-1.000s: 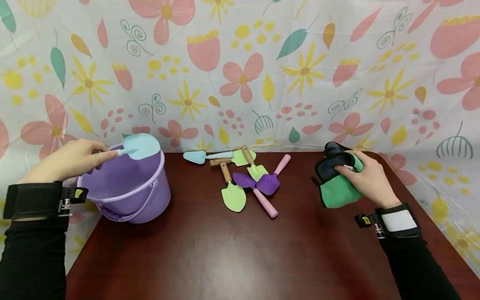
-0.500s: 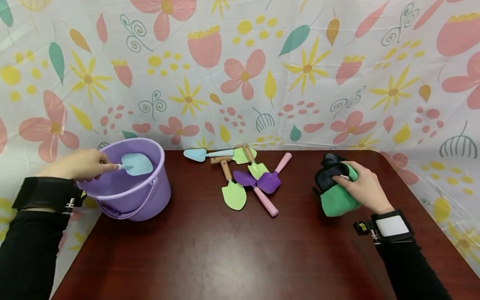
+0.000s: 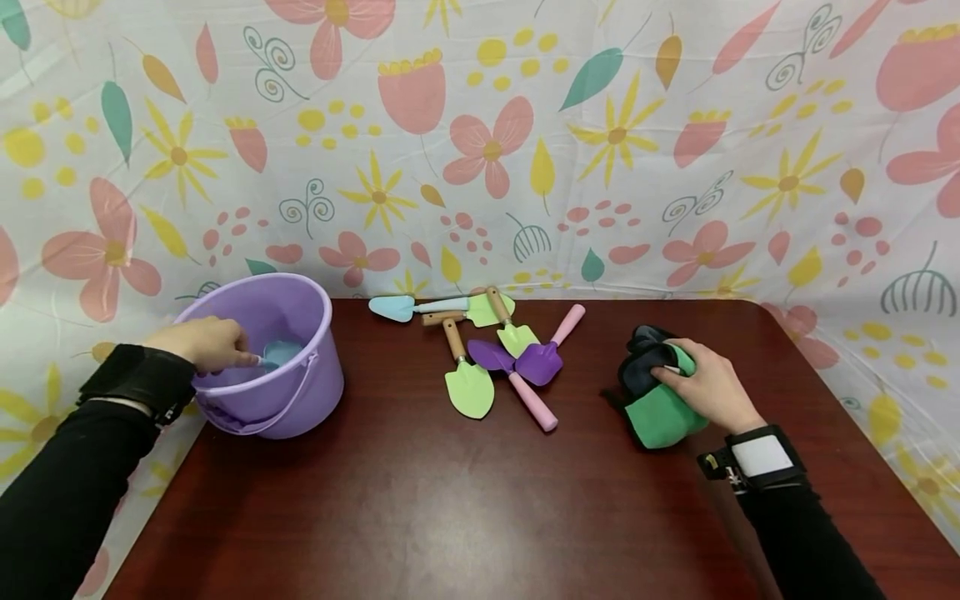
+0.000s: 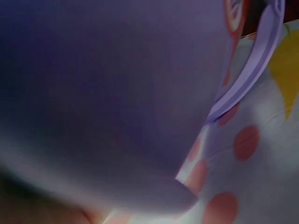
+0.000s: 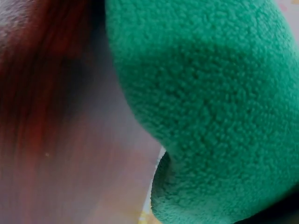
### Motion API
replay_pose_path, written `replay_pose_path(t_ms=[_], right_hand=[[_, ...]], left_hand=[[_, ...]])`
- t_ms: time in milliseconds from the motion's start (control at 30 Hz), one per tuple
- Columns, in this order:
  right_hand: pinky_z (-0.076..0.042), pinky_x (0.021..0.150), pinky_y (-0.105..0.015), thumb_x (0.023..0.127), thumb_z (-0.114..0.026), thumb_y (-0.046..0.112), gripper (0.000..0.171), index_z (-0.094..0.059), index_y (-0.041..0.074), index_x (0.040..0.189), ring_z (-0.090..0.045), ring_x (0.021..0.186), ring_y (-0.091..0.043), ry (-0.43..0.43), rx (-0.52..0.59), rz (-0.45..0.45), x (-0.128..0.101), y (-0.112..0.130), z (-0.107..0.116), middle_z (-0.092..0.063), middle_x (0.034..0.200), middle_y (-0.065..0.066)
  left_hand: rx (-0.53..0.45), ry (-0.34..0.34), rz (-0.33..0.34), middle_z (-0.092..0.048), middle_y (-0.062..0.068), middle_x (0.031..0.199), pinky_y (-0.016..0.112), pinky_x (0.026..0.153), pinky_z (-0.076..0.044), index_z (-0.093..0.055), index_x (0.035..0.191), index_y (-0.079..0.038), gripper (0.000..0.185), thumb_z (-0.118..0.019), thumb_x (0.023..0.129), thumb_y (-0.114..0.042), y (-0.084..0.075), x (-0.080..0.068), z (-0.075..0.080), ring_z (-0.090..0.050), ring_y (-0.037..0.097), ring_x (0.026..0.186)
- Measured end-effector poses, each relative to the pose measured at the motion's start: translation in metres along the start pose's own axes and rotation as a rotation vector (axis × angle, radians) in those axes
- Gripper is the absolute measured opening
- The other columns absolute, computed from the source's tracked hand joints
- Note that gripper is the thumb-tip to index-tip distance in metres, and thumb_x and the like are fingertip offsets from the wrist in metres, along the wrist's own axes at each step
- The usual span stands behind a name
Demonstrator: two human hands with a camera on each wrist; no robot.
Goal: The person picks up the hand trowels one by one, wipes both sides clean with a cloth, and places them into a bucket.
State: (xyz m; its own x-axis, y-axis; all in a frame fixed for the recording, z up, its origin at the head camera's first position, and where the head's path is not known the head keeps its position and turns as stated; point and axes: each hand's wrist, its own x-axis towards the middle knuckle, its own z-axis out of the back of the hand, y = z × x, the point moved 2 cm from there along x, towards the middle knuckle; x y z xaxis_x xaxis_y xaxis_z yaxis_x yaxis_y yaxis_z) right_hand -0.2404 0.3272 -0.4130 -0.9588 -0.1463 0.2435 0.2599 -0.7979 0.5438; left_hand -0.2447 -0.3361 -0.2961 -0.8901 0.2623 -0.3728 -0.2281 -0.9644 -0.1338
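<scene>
In the head view my left hand (image 3: 202, 343) reaches over the near rim of a purple bucket (image 3: 307, 408). It grips the handle of a light blue toy shovel (image 3: 282, 353), whose blade is down inside the bucket. The bucket's wall (image 4: 117, 93) fills most of the left wrist view and hides the fingers there. On the right, my right hand (image 3: 712, 383) pinches a folded green and black fabric item (image 3: 663, 417) with thumb and fingers, low over the table. Its fuzzy green cloth (image 5: 210, 107) takes up much of the right wrist view.
Several toy trowels lie in a loose group at the back middle: a light blue one (image 3: 393, 308), a green one with a wooden handle (image 3: 470, 390) and a purple one with a pink handle (image 3: 540, 364). A flowered curtain (image 3: 487, 150) hangs behind the dark table (image 3: 465, 500).
My left hand has lowered the light blue shovel from above the rim into the bucket. My right hand has moved the green and black fabric item slightly left and down, still holding it.
</scene>
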Motion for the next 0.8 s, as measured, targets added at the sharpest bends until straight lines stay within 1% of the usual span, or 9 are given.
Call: replay_pose_path(t_ms=[133,233,333,533,700,800], right_hand=[[-0.041,0.083,-0.063,0.092,-0.07,0.035,0.058,-0.051,0.002,0.135,-0.048,0.114,-0.051,0.011,0.001,-0.02,-0.002,-0.004,-0.005,-0.051,0.132,-0.029],[-0.041,0.083,-0.063,0.092,-0.07,0.035,0.057,-0.051,0.002,0.134,-0.049,0.114,-0.051,0.004,0.0,-0.03,-0.004,-0.007,-0.008,-0.051,0.131,-0.029],[-0.041,0.083,-0.063,0.092,-0.069,0.036,0.056,-0.052,0.002,0.134,-0.049,0.113,-0.051,0.005,0.001,-0.033,-0.005,-0.01,-0.013,-0.052,0.131,-0.029],[-0.04,0.085,-0.064,0.095,-0.066,0.036,0.058,-0.049,-0.001,0.136,-0.047,0.115,-0.052,0.037,0.016,-0.044,-0.002,-0.01,-0.022,-0.048,0.133,-0.032],[-0.04,0.087,-0.064,0.095,-0.066,0.036,0.059,-0.048,-0.002,0.137,-0.046,0.117,-0.052,0.071,0.01,-0.049,0.0,-0.01,-0.026,-0.047,0.134,-0.032],[-0.039,0.09,-0.064,0.095,-0.066,0.035,0.062,-0.046,-0.003,0.139,-0.044,0.119,-0.052,0.103,0.003,-0.05,0.002,-0.009,-0.029,-0.045,0.136,-0.033]], left_hand=[[0.039,0.009,0.006,-0.06,0.001,0.073,0.043,0.065,-0.045,-0.069,0.085,-0.006,0.026,-0.068,0.091,-0.032,0.001,0.003,-0.006,-0.056,0.02,0.069],[0.049,0.006,0.004,-0.063,0.001,0.078,0.047,0.07,-0.045,-0.071,0.088,-0.006,0.026,-0.069,0.09,-0.031,0.001,0.004,-0.01,-0.057,0.022,0.075],[0.054,-0.005,-0.016,-0.063,0.001,0.078,0.044,0.069,-0.045,-0.07,0.086,-0.006,0.024,-0.069,0.089,-0.029,0.002,0.004,-0.014,-0.057,0.022,0.074],[0.089,-0.062,-0.056,-0.061,0.0,0.074,0.042,0.066,-0.045,-0.069,0.079,-0.01,0.019,-0.07,0.087,-0.027,0.007,0.002,-0.018,-0.056,0.02,0.071],[0.082,-0.091,-0.06,-0.063,0.001,0.074,0.044,0.066,-0.046,-0.07,0.077,-0.011,0.016,-0.071,0.085,-0.024,0.007,0.004,-0.02,-0.057,0.021,0.07],[0.073,-0.09,-0.057,-0.063,0.001,0.075,0.045,0.068,-0.046,-0.07,0.076,-0.011,0.014,-0.071,0.084,-0.023,0.007,0.005,-0.021,-0.056,0.021,0.071]])
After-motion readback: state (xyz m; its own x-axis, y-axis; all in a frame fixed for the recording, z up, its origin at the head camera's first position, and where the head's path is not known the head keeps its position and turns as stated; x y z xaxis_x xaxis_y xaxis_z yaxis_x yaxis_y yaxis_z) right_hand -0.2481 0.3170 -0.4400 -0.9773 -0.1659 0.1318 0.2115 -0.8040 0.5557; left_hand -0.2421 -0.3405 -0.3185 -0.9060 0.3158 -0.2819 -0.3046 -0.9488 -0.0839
